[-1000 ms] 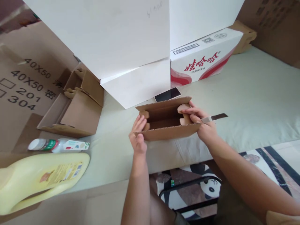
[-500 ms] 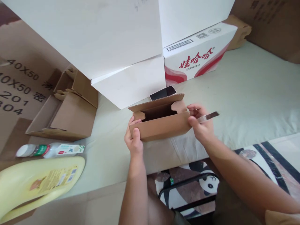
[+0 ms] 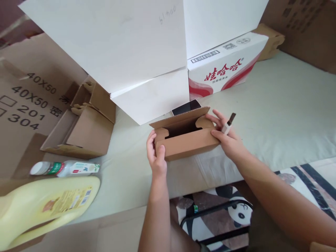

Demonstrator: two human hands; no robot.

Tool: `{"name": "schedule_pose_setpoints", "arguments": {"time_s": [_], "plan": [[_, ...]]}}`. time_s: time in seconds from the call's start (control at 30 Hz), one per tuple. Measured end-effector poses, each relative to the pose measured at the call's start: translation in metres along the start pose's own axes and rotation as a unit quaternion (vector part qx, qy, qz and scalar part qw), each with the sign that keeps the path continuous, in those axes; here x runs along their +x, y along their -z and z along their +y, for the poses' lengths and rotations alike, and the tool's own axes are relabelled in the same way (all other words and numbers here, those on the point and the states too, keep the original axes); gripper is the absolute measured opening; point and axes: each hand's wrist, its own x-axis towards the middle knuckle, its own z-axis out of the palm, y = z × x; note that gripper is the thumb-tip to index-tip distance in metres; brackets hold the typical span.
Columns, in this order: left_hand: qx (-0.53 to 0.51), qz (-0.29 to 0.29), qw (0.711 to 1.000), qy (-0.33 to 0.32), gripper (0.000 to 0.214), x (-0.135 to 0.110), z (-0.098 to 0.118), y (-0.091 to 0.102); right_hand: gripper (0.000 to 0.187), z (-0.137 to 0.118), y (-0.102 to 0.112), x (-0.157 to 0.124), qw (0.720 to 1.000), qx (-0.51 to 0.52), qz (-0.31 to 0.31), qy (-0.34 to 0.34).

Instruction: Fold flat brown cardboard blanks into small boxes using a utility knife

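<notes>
A small brown cardboard box stands open at the top, its long back flap raised and its side flaps bent inward. Its inside is dark and I cannot make out any contents. My left hand grips the left end, thumb on the front wall and fingers round the side. At the right end my right hand closes on the corner, thumb in front. Tucked in that same hand is a small white-handled tool with a flat dark blade-like tip pointing up. Just behind the raised flap lies a dark-screened phone-like device.
Large white boxes and a red-and-white water carton stand behind. To the left are open brown cartons, a plastic bottle and a yellow jug. A panda-patterned surface shows below the pale cloth's edge.
The view has shifted, so everything appears farther right. The tool in my right hand has swung from lying sideways to pointing upward, and the right fingers have moved onto the box's side flap.
</notes>
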Motion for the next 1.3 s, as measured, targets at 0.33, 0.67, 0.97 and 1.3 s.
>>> {"name": "schedule_pose_setpoints", "arguments": {"time_s": [0.33, 0.67, 0.97, 1.3], "plan": [[0.024, -0.009, 0.999, -0.034, 0.028, 0.002, -0.001, 0.002, 0.056, -0.006, 0.002, -0.001, 0.981, -0.141, 0.073, 0.113], [0.058, -0.012, 0.998, -0.03, 0.02, 0.004, -0.003, 0.004, 0.081, -0.002, 0.005, 0.02, 0.996, 0.015, -0.051, 0.072], [0.005, 0.055, 0.998, -0.033, 0.024, 0.008, -0.011, -0.001, 0.04, 0.002, -0.001, 0.01, 0.992, 0.013, -0.001, 0.125], [0.042, 0.017, 0.998, -0.054, 0.028, 0.009, -0.01, 0.003, 0.042, 0.009, -0.007, 0.005, 0.99, 0.065, 0.023, 0.123]]}}
